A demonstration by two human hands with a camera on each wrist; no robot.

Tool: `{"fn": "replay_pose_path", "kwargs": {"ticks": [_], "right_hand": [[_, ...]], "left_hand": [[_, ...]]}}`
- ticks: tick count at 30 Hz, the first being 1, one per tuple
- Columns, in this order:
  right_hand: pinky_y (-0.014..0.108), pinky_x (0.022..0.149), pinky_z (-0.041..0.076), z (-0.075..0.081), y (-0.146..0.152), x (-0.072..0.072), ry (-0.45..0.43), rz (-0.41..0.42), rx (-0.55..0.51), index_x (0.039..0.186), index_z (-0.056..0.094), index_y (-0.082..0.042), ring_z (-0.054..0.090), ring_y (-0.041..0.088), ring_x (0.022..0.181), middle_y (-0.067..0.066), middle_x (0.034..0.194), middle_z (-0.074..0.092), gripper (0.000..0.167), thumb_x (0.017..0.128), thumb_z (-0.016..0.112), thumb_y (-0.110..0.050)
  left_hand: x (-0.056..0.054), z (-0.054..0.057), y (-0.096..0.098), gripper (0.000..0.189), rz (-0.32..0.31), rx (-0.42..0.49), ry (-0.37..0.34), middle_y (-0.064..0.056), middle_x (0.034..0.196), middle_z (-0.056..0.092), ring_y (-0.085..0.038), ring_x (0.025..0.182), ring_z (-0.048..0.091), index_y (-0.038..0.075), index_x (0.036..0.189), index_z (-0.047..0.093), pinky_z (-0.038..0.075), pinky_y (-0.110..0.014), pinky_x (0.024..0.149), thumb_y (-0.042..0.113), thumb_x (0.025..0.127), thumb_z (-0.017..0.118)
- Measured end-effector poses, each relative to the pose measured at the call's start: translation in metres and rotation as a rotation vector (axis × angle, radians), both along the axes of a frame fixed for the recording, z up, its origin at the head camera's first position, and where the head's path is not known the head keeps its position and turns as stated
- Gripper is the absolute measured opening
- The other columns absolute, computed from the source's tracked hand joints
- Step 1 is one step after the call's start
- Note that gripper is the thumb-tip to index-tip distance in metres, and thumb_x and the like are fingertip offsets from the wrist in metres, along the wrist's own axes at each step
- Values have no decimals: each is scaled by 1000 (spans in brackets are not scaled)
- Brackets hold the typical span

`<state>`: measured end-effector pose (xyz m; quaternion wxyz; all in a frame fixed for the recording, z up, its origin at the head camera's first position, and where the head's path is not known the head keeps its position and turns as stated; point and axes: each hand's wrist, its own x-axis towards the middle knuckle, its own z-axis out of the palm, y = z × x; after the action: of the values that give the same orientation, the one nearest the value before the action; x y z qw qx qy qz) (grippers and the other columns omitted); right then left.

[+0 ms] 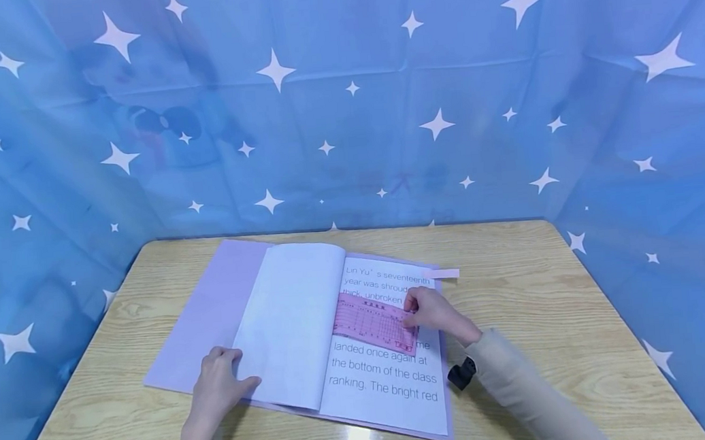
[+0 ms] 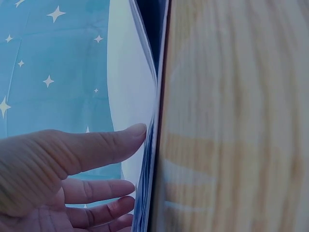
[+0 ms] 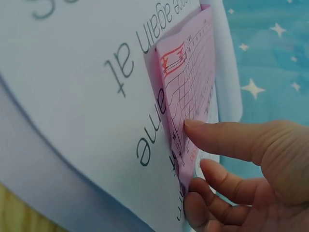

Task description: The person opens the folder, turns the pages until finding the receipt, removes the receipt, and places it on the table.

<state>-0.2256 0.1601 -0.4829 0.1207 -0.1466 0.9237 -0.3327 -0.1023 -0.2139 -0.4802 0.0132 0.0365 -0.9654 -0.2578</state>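
Note:
An open book with a lilac cover point(image 1: 206, 325) lies on the table, its blank left page point(image 1: 291, 313) curving up toward the spine. On the printed right page point(image 1: 384, 408) is a pink slip point(image 1: 365, 320) covered in a fine grid and small print. My right hand point(image 1: 437, 311) pinches the slip near its right end; the right wrist view shows the thumb point(image 3: 212, 137) on its face and the slip's near edge raised off the page. My left hand point(image 1: 217, 386) rests at the lower left of the blank page, fingers spread and thumb point(image 2: 116, 145) straight against the page edge.
A pale pink tab point(image 1: 445, 273) sticks out past the book's upper right edge. The wooden table point(image 1: 529, 289) extends around the book. Behind it hangs a blue curtain point(image 1: 347, 138) with white stars.

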Motion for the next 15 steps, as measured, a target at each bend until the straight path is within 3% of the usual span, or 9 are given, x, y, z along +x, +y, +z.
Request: {"fn": "replay_pose_path", "kwargs": {"ticks": [8, 15], "right_hand": [[23, 54, 39, 3, -3, 3, -18, -34, 55, 82, 58, -4, 48, 14, 62, 1, 70, 54, 22, 70, 77, -5], [23, 56, 39, 1, 2, 1, 6, 39, 35, 72, 59, -7, 47, 12, 63, -2, 69, 55, 17, 71, 76, -6]], "left_hand": [[0, 0, 0, 57, -4, -5, -1, -30, 104, 54, -48, 100, 52, -16, 105, 60, 49, -57, 80, 16, 64, 83], [-1, 0, 0, 57, -7, -1, 5, -31, 104, 54, -48, 99, 52, -16, 104, 60, 49, -57, 79, 16, 63, 84]]}}
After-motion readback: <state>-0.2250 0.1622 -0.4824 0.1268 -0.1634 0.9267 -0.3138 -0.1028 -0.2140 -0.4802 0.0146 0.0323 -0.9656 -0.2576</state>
